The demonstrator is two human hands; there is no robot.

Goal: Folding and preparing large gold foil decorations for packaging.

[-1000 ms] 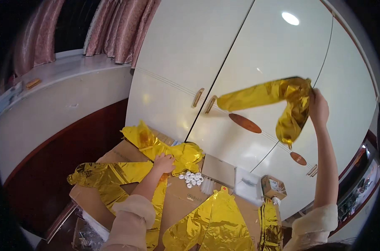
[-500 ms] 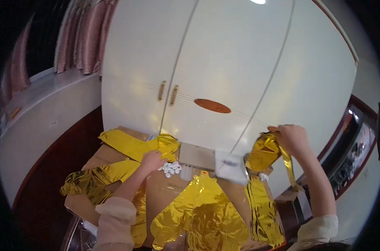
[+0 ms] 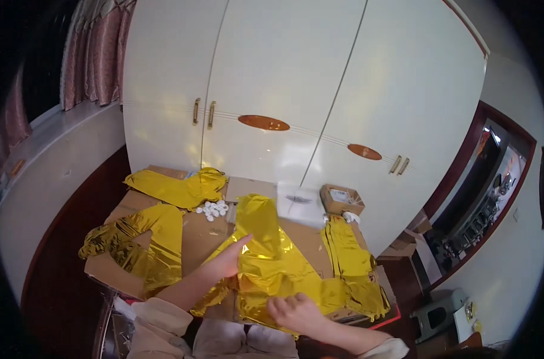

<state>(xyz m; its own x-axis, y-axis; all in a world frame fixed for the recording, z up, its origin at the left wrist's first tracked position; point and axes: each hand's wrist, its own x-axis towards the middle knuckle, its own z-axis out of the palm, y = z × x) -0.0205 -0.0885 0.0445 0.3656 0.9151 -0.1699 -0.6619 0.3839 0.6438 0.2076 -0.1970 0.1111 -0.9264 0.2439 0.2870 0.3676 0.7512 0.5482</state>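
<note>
A flat gold foil balloon (image 3: 261,230) stands partly upright at the near middle of the cardboard surface, its top end raised. My left hand (image 3: 227,261) grips its left edge, thumb lying on the foil. Lower down and to the right, my right hand (image 3: 296,312) has curled fingers closed on the near part of the foil. Behind and below it lies another gold foil sheet (image 3: 302,263), and where one ends and the other begins I cannot tell. A gold foil piece (image 3: 355,257) lies at right.
More gold foil balloons (image 3: 167,236) lie at left, with another foil balloon (image 3: 176,188) at the back. Small white rings (image 3: 212,209) sit in a pile beside a white sheet (image 3: 300,203) and a small cardboard box (image 3: 342,199). A white wardrobe (image 3: 272,72) stands behind.
My right hand has come down from the far right with the gold foil to the near middle. My left hand has left the back foil and holds this piece too. The view has turned rightward.
</note>
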